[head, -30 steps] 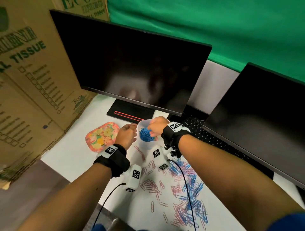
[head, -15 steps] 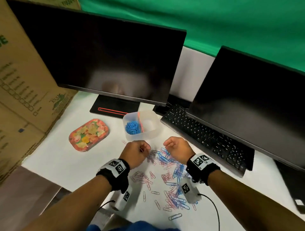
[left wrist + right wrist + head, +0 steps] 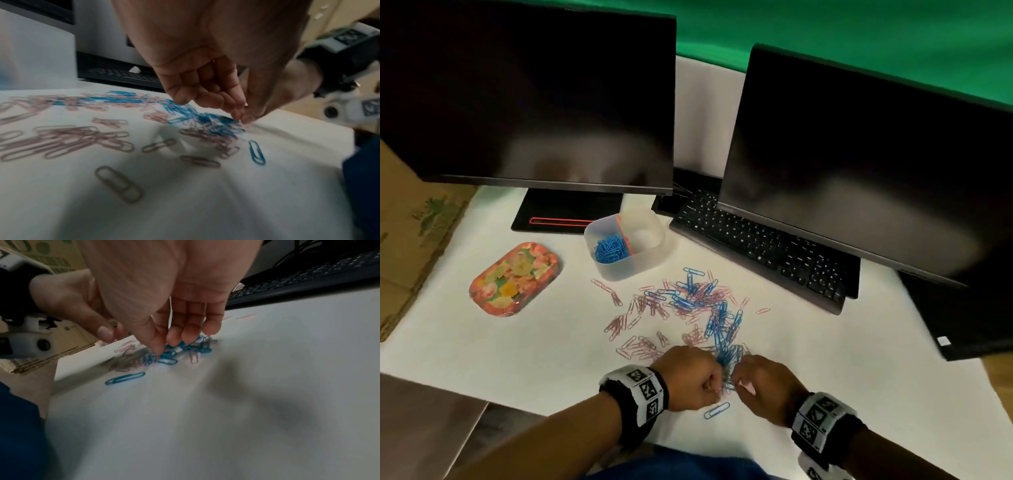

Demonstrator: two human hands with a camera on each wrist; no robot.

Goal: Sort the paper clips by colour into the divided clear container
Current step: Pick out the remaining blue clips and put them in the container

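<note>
Both hands have come back from the container point(image 3: 625, 245) to the table's near edge; left hand point(image 3: 690, 380) and right hand point(image 3: 767, 387) now pinch at blue clips point(image 3: 726, 359), so blue sorting continues

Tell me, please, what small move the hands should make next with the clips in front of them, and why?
Probably close the right hand on the blue clips under its fingertips and lift. Both hands are down at the near, mostly blue end of the pile, and the container's left compartment already holds blue ones.
</note>
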